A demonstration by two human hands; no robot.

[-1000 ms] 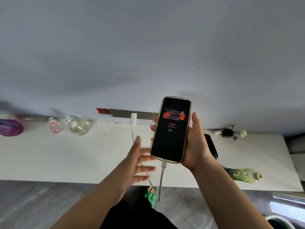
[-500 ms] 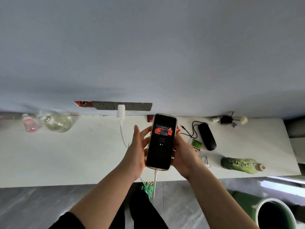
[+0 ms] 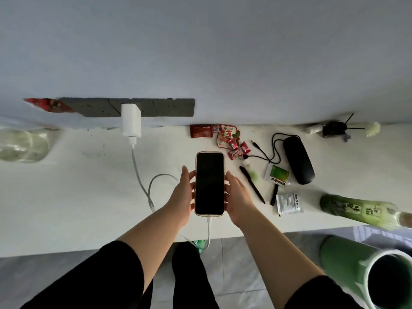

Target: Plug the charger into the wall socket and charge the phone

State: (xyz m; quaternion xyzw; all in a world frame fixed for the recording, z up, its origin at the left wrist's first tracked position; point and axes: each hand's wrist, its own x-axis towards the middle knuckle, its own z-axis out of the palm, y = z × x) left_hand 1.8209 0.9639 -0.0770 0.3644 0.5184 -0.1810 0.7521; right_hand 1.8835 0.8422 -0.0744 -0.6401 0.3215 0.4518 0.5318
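Observation:
The phone with a dark screen sits low over the white counter, held between both hands. My left hand grips its left edge and my right hand grips its right edge. A white cable runs from the phone's bottom end, loops over the counter and off its front edge, and rises to the white charger. The charger is plugged into the grey wall socket strip.
Right of the phone lie snack wrappers, pens, sachets, a black case with a cord and a green bottle. A glass bottle lies at far left. A green bin stands on the floor at right.
The phone has come down from raised in the air toward the counter. Its screen went from lit to dark. My left hand joined the right on the phone.

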